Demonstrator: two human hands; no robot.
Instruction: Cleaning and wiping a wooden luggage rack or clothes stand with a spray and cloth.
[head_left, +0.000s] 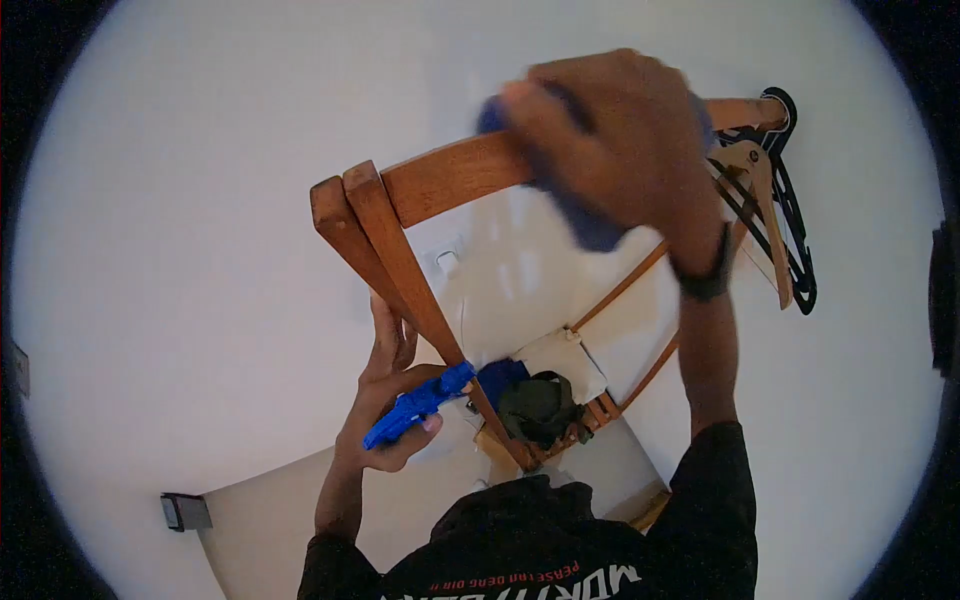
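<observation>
My right hand (615, 142) is closed on a dark blue cloth (592, 225), which wraps over the top rail (457, 176) of a wooden clothes rack. The hand is blurred. Lower on the left, my left hand (397, 397) has a bright blue plastic spray-bottle trigger head (420, 405) against its palm, with the fingers reaching behind the rack's wooden uprights (405, 277). The rest of that object is hidden, so I cannot tell its full shape.
Black and wooden hangers (772, 217) hang at the rail's right end. On the lower slatted shelf (604, 409) lie a dark green bag (540, 409), dark blue fabric and a cream cloth item (562, 360). A pale wall (225, 225) stands behind the rack.
</observation>
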